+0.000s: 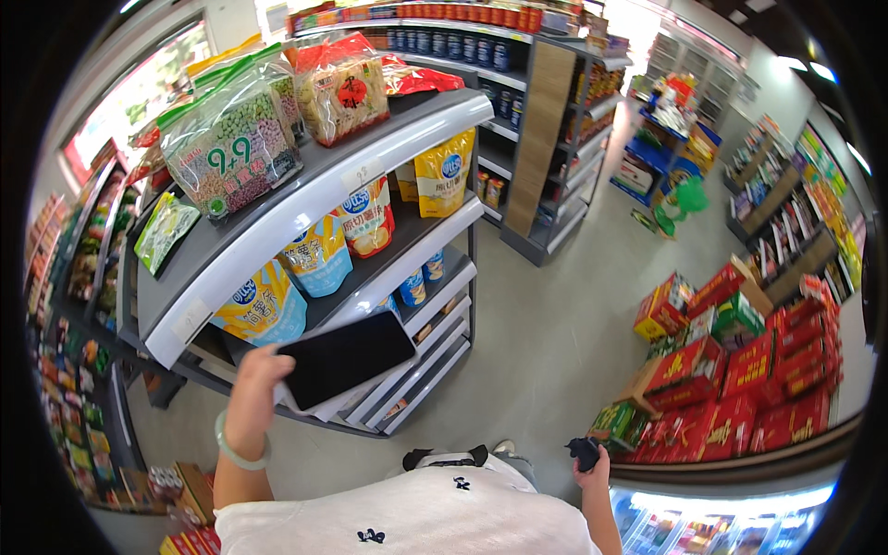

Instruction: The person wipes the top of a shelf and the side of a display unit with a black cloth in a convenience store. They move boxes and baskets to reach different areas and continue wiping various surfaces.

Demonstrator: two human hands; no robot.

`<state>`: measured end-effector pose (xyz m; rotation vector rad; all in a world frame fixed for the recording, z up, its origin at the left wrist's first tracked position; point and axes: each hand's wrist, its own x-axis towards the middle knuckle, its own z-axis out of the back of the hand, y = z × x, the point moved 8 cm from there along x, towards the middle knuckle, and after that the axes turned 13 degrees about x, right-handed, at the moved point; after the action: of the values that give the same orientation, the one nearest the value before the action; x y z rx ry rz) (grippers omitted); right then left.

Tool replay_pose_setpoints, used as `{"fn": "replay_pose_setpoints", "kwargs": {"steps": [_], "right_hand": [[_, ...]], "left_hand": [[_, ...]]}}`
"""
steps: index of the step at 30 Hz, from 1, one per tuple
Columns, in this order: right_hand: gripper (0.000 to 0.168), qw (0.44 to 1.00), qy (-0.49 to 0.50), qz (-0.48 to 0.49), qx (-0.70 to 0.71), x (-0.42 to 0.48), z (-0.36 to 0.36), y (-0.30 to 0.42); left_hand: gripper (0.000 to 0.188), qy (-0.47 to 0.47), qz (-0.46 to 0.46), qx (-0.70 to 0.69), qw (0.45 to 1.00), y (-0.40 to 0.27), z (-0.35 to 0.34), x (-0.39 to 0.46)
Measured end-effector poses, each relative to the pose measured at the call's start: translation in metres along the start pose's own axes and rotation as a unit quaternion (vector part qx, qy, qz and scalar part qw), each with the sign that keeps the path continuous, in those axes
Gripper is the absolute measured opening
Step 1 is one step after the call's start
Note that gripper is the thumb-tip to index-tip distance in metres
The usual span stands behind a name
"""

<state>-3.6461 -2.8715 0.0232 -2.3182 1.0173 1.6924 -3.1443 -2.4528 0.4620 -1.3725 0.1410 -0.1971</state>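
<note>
My left hand (pixel 257 388), with a pale green bangle at the wrist, grips the near end of a smartphone (pixel 354 357). The phone's screen is dark, and a pale sheet or case edge shows beneath it. Just beyond stands an end-of-aisle shelf (pixel 333 173). Yellow and blue snack pouches (pixel 257 305) sit on its middle level, right behind the phone. A clear bag of mixed-colour pellets (pixel 232 142) rests on the top level. Down at my right side, my right hand (pixel 592 472) is closed around a small dark bundle (pixel 583 452), seemingly cloth.
Red cartons (pixel 746 374) are stacked on the right, above a lit display cooler (pixel 721 520). Grey floor (pixel 534 333) runs between them and the shelf. A blue display stand (pixel 645 163) with a green plastic bag (pixel 683 205) stands farther back. Packed shelving (pixel 83 388) lines the left.
</note>
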Motion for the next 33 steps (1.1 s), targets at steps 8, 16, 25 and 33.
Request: {"fn": "replay_pose_setpoints", "kwargs": {"steps": [8,16,25,33], "right_hand": [[0.035,0.983,0.159,0.013,-0.086,0.048,-0.185,0.081],[0.029,0.88,0.445,-0.052,-0.159,0.001,-0.407,-0.014],[0.034,0.661,0.626,0.315,-0.268,-0.264,-0.597,-0.096],[0.017,0.225,0.627,0.714,-0.214,-0.463,-0.639,-0.188]], "left_hand": [[0.023,-0.134,-0.17,-0.189,0.958,-0.107,0.078,-0.071],[0.021,-0.271,-0.024,-0.139,0.952,-0.103,0.099,-0.044],[0.063,-0.177,0.072,0.123,0.974,-0.09,0.061,-0.02],[0.066,-0.18,0.052,0.077,0.979,-0.07,0.04,-0.024]]}}
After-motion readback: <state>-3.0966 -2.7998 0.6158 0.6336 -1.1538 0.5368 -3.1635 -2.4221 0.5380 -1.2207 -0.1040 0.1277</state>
